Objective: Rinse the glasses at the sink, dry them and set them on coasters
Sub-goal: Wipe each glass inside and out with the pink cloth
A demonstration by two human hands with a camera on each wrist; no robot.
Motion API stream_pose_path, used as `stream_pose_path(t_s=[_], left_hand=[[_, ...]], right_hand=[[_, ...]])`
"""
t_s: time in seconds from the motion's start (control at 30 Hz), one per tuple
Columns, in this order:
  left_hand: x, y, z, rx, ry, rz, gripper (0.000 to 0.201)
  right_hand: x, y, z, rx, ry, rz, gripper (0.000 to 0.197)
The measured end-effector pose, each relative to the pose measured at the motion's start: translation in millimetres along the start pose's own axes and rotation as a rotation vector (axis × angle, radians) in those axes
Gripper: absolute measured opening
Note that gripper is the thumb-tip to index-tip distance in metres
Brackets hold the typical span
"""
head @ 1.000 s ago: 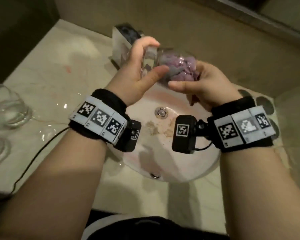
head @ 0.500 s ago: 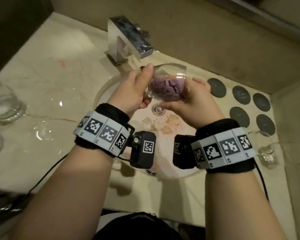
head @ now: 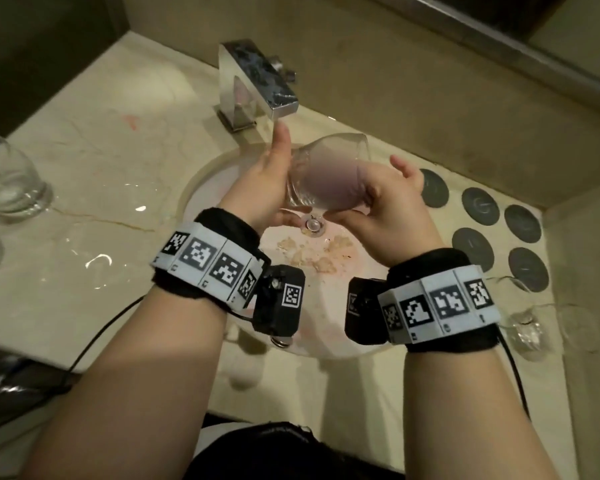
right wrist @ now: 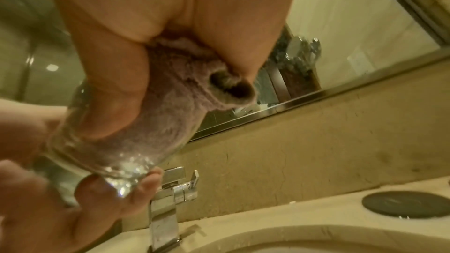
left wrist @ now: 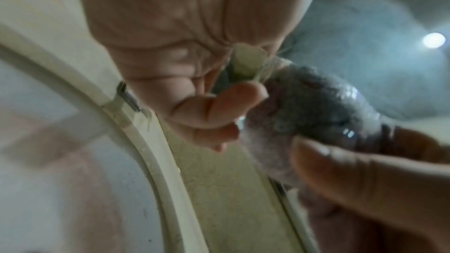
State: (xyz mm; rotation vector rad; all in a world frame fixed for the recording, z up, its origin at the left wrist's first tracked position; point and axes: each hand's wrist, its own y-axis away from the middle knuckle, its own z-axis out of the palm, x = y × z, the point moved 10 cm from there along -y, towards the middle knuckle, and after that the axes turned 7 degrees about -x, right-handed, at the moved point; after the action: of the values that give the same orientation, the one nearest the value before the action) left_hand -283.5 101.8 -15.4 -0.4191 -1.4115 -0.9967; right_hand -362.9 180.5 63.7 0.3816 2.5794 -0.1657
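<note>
A clear glass (head: 326, 161) lies tilted over the sink basin (head: 312, 299), its mouth up and to the right. My left hand (head: 271, 181) grips its thick base, with the fingers (right wrist: 97, 199) curled under the bottom. A purple cloth (head: 329, 183) is stuffed inside the glass. My right hand (head: 392, 202) grips that cloth at the mouth, and a fold of the cloth (right wrist: 194, 88) sticks out past my palm. In the left wrist view the glass (left wrist: 316, 107) sits between both hands. Several dark round coasters (head: 480, 206) lie on the counter right of the basin.
A square chrome faucet (head: 257, 84) stands behind the basin, just above the glass. Two glasses (head: 11, 181) stand on the wet marble counter at the left, and another glass (head: 523, 323) at the right, near the coasters. The basin has brownish stains by the drain (head: 314, 225).
Both hands have brought the glass with the cloth down from in front of the faucet to just above the drain. Both holds are unchanged.
</note>
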Motion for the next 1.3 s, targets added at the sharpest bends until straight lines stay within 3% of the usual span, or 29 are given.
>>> stream_pose_path(t_s=[0.1,0.17,0.23,0.33,0.4,0.47,0.53,0.6,0.73,0.8,0.9,0.97,1.1,1.17,1.3], left_hand=[[1,-2,-3,0.092,-0.101,0.028,0.064],[18,3,-5,0.177,-0.310,0.210,0.040],[34,9,5,0.122,-0.362,0.384,0.023],[49,15,18,0.022,-0.405,0.502,0.028],[50,14,16,0.029,-0.423,0.490,0.031],[38,9,12,0.025,-0.349,0.368,0.046],[15,2,11,-0.010,-0.091,0.127,0.078],[3,-2,12,-0.019,0.147,0.013,0.088],[19,-1,-12,0.160,0.090,0.129,0.068],[24,2,-15,0.168,0.096,0.180,0.056],[24,5,-11,0.132,0.266,0.167,0.047],[24,6,-6,0.076,0.366,0.166,0.048],[24,8,-3,0.044,0.458,0.115,0.058],[25,10,-1,0.040,0.450,0.099,0.056],[30,15,1,0.062,0.464,0.101,0.055]], right_hand=[[8,4,9,-0.108,-0.199,0.086,0.043],[16,8,17,-0.198,-0.555,0.166,0.043],[24,11,18,-0.219,-0.807,0.198,0.042],[31,14,13,-0.180,-0.907,0.210,0.043],[36,11,5,-0.148,-0.821,0.195,0.044],[37,5,-4,-0.130,-0.702,0.158,0.043],[29,-1,-12,-0.095,-0.496,0.101,0.040],[14,-6,-13,-0.092,-0.348,0.025,0.035],[8,-9,-5,-0.210,-0.480,0.009,0.053],[6,-5,-10,-0.284,-0.644,-0.035,0.062],[4,0,-24,-0.292,-0.811,-0.097,0.060],[2,1,-35,-0.207,-0.714,-0.113,0.049],[-17,6,-58,0.059,-0.286,-0.257,0.029],[-31,7,-48,0.030,-0.139,-0.305,0.027],[-48,-1,-30,-0.175,0.000,-0.393,0.037]])
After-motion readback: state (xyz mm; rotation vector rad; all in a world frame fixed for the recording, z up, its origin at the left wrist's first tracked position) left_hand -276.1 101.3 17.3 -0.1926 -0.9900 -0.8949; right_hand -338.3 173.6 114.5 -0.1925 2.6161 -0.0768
